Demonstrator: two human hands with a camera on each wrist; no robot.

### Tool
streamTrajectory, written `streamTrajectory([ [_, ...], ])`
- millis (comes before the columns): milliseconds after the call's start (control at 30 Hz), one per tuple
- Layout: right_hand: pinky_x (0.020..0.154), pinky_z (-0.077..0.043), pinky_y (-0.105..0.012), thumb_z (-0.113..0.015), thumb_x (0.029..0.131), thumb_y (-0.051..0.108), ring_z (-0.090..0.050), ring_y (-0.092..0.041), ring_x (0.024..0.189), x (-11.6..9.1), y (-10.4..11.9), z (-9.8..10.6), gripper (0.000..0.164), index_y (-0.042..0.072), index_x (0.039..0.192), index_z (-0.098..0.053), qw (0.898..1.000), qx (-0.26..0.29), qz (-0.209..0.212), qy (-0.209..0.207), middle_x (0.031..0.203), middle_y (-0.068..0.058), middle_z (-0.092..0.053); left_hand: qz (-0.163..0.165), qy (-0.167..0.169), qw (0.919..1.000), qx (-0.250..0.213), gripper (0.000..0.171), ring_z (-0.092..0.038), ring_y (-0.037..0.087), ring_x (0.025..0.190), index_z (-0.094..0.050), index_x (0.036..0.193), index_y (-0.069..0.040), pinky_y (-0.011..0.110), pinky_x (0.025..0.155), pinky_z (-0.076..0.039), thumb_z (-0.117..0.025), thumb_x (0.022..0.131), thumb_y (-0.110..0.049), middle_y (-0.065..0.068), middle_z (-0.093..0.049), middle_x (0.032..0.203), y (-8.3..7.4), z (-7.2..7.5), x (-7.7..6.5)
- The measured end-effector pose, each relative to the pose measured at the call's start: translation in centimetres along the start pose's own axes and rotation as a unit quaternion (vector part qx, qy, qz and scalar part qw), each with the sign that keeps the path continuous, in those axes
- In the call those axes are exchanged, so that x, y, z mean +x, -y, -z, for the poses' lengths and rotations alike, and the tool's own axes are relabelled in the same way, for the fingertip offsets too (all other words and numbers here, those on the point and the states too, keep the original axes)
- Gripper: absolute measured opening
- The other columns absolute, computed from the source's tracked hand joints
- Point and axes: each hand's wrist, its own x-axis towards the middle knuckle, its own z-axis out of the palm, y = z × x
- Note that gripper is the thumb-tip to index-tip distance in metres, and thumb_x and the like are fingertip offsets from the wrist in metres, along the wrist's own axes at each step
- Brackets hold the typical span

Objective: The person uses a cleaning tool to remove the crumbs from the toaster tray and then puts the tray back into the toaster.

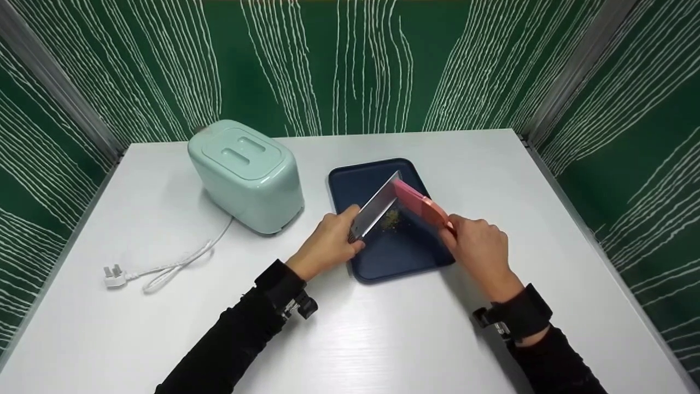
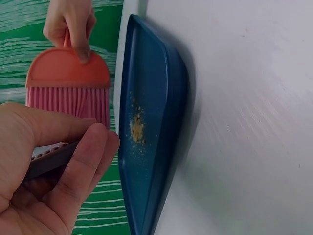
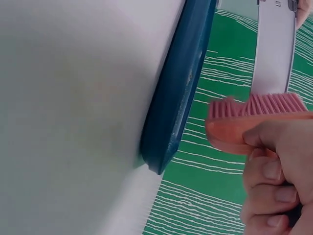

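Note:
My left hand (image 1: 328, 241) pinches the near end of a thin metal crumb tray (image 1: 378, 208), tilted on edge above a dark blue tray (image 1: 394, 265). The right hand (image 1: 481, 249) grips an orange brush (image 1: 432, 210) with pink bristles. In the right wrist view those bristles (image 3: 259, 104) meet the far end of the metal piece (image 3: 275, 49), some of them bent. Yellowish-brown crumbs (image 2: 137, 128) lie in a small heap in the blue tray, plain in the left wrist view. Both hands hover over the blue tray's near half.
A mint-green toaster (image 1: 246, 180) stands at the left of the white table (image 1: 350, 339). Its white cord (image 1: 186, 260) runs toward the front left and ends in a plug (image 1: 115, 276). Green walls (image 1: 372, 65) with white streaks enclose the back and sides.

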Motion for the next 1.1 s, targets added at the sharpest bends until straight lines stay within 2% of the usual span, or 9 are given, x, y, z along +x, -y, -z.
streamTrajectory([
  [100,0.044,-0.034,-0.037,-0.074,0.096,0.019,-0.045,-0.025,0.048,0.1,-0.1,0.7,0.023,0.008,0.078,-0.064,1.000,0.003,0.000,-0.002,0.057,-0.009,-0.054,0.001,-0.008,0.9999,0.012,0.034,-0.064,0.020,0.080,-0.057,0.113,-0.007,0.035,0.068,-0.052,-0.081,0.090,-0.005,0.010,-0.073,0.090,0.1,0.1,0.0],
  [267,0.046,-0.026,-0.034,-0.072,0.099,0.019,-0.040,-0.024,0.047,0.4,-0.1,1.3,0.030,0.009,0.075,-0.057,0.999,0.015,-0.005,-0.046,0.055,-0.005,-0.043,0.008,-0.012,0.9998,0.016,0.034,-0.068,0.023,0.081,-0.057,0.113,-0.007,0.039,0.071,-0.056,-0.082,0.089,-0.004,0.012,-0.075,0.091,0.2,0.1,0.1],
  [400,0.046,-0.025,-0.033,-0.072,0.101,0.019,-0.038,-0.024,0.046,0.4,-0.1,1.1,0.029,0.007,0.078,-0.058,0.998,0.021,-0.008,-0.059,0.055,-0.004,-0.040,0.011,-0.006,0.9999,0.000,0.034,-0.067,0.022,0.082,-0.058,0.113,-0.008,0.038,0.071,-0.056,-0.082,0.089,-0.004,0.011,-0.075,0.093,0.1,0.0,0.1],
  [567,0.045,-0.027,-0.034,-0.073,0.100,0.020,-0.042,-0.026,0.045,0.4,-0.1,0.5,0.024,0.005,0.084,-0.063,0.998,0.021,-0.002,-0.064,0.055,-0.006,-0.043,0.009,0.000,0.9999,-0.013,0.035,-0.065,0.020,0.081,-0.058,0.114,-0.008,0.036,0.069,-0.053,-0.082,0.089,-0.005,0.009,-0.074,0.093,0.0,-0.1,0.1],
  [867,0.045,-0.027,-0.035,-0.071,0.100,0.019,-0.043,-0.027,0.045,0.5,-0.2,0.1,0.027,0.008,0.079,-0.058,0.998,0.012,-0.002,-0.055,0.055,-0.006,-0.042,0.012,0.007,0.9999,-0.003,0.039,-0.068,0.021,0.086,-0.058,0.120,-0.009,0.038,0.076,-0.056,-0.083,0.090,-0.009,0.010,-0.077,0.102,-0.2,-0.1,0.2],
  [1100,0.045,-0.031,-0.036,-0.070,0.099,0.018,-0.045,-0.025,0.047,0.3,-0.4,0.2,0.025,0.008,0.078,-0.061,1.000,0.008,-0.001,-0.015,0.055,-0.007,-0.047,0.002,0.002,1.0000,-0.002,0.038,-0.067,0.021,0.085,-0.058,0.118,-0.008,0.037,0.074,-0.055,-0.084,0.090,-0.009,0.010,-0.076,0.099,-0.2,0.1,0.1],
])
